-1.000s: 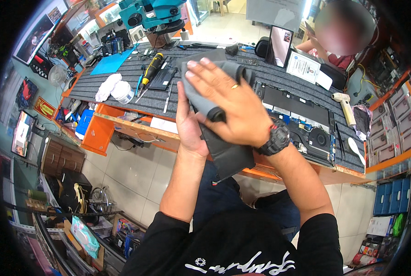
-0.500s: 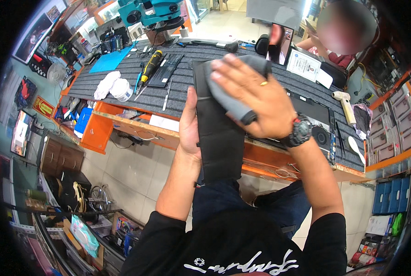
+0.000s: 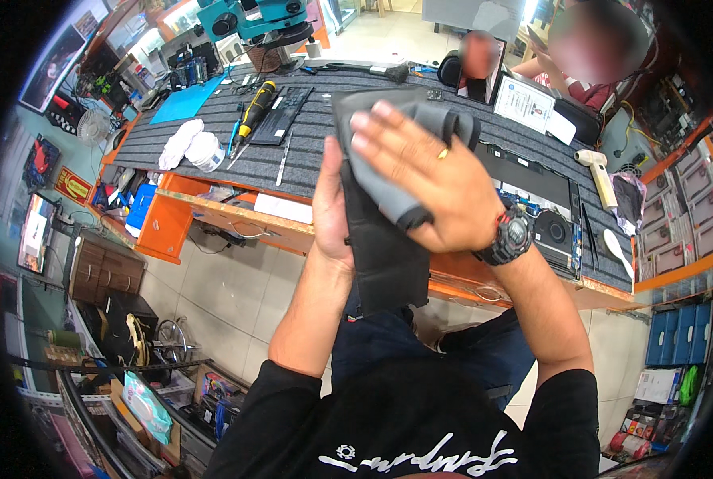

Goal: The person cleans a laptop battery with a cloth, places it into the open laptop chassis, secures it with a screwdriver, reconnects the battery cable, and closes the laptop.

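Far left on the gray striped desk (image 3: 240,177): bunched white cloth (image 3: 182,144) against a white tub (image 3: 205,152), blue sheet (image 3: 187,100) behind them. Next, a yellow-and-black screwdriver (image 3: 257,110) beside a flat black part (image 3: 282,118), with a slim metal tool (image 3: 284,158) just in front. Left hand (image 3: 334,211) grips the left edge of a black panel (image 3: 387,267), thumb along the side, fingers hidden behind. Panel is tilted, held up over the desk's front edge, lower end above the lap. Gray cloth (image 3: 372,174) lies on the panel's upper part; right hand (image 3: 444,188) is flat on it, fingers straight, thumb out of sight. Right of that: opened laptop base (image 3: 540,188) with fan exposed, then black tweezers (image 3: 589,231), cream pistol-shaped tool (image 3: 598,177), white spoon-shaped tool (image 3: 617,249).
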Demonstrator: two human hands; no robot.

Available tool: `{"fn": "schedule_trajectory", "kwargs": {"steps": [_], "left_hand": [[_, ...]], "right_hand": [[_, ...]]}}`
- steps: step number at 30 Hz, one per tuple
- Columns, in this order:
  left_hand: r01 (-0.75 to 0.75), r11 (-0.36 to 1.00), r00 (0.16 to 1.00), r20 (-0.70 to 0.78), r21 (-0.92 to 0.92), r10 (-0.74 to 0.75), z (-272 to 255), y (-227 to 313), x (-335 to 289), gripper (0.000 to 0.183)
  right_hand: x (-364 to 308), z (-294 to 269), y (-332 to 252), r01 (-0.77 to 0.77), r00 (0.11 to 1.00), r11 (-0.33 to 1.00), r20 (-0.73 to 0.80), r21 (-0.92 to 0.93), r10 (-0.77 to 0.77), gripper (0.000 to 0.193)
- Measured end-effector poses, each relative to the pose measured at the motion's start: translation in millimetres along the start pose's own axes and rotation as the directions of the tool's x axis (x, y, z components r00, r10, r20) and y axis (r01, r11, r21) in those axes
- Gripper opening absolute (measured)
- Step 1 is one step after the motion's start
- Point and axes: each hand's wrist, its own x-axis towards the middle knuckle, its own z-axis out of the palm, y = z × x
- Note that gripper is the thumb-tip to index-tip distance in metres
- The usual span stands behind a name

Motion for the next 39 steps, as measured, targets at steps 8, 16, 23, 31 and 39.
{"fn": "schedule_trajectory", "kwargs": {"steps": [8, 16, 23, 31, 39], "left_hand": [[-0.042, 0.995, 0.999, -0.02, 0.089, 0.044, -5, 0, 4, 0.081], [-0.014, 0.995, 1.0, 0.023, 0.1, 0.011, 3, -3, 7, 0.088], [-0.126, 0.968, 0.992, 0.004, 0.218, 0.128, 1, 0, 9, 0.081], [-0.116, 0.881, 0.988, -0.038, 0.459, 0.15, 7, 1, 14, 0.095], [-0.145, 0.895, 0.987, 0.001, 0.421, 0.16, 26, 13, 15, 0.081]], "right_hand": [[-1, -4, -13, -0.137, 0.99, 0.99, 0.022, 0.03, 0.136, 0.082], [-3, 3, -8, -0.089, 0.996, 0.995, -0.019, 0.039, 0.09, 0.087], [-8, 16, 9, -0.056, 0.994, 0.998, -0.096, 0.015, 0.057, 0.101], [-7, 42, -30, -0.119, 0.989, 0.971, -0.063, 0.209, 0.135, 0.091], [-2, 53, -51, -0.124, 0.986, 0.956, -0.073, 0.266, 0.148, 0.07]]}}
